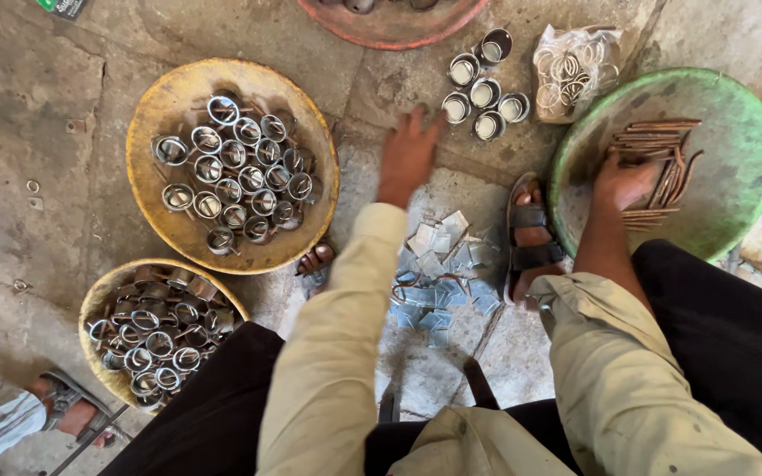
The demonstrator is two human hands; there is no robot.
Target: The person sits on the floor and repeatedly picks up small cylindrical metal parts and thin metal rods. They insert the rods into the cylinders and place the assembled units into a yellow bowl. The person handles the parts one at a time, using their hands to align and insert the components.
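Note:
My left hand (408,154) reaches forward over the stone floor, fingers spread, holding nothing. It hovers just short of a small cluster of metal cups (480,88). My right hand (623,181) rests inside a green bowl (734,141), fingers curled on a pile of rusty metal strips (659,145); whether it grips one is unclear. A heap of small shiny sheet-metal squares (441,273) lies on the floor between my knees.
A yellow bowl (165,97) full of ring-shaped metal cups sits at left, a smaller similar bowl (99,300) below it. A plastic bag of metal rings (575,66) lies beside the green bowl. My sandalled foot (531,238) is by the bowl; another person's foot (63,410) at bottom left.

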